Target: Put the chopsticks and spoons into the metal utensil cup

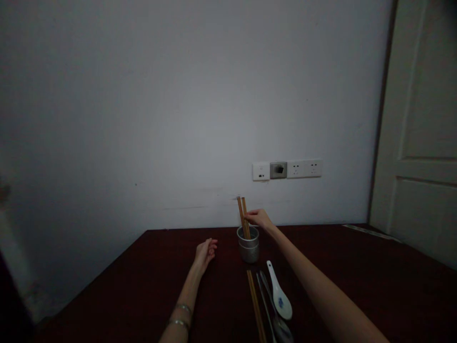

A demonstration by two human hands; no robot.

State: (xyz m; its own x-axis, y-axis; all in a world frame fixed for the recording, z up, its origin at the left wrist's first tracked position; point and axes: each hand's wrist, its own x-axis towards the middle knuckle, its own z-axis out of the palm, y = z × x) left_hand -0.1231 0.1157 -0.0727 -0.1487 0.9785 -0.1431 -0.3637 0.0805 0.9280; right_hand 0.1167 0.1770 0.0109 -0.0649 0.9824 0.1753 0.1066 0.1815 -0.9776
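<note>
My right hand (260, 218) pinches wooden chopsticks (244, 214) at their upper part. Their lower ends are inside a grey metal cup (249, 251), and the rim hides the tips. The chopsticks lean slightly to the left. Left of the cup, my left hand (206, 251) rests near the tabletop with nothing in it, its fingers loosely bent and a little apart. In front of the cup lie more wooden chopsticks (256, 305), a thin metal utensil (266, 305), a metal spoon (283, 328) and a white soup spoon (279, 295) with a blue pattern.
The dark red table (135, 286) ends at a pale wall (178, 119) behind the cup. Sockets and switches (287, 169) sit low on that wall. On the right stands a light panelled door (424, 143). A pale strip (371, 232) lies along the table's back right.
</note>
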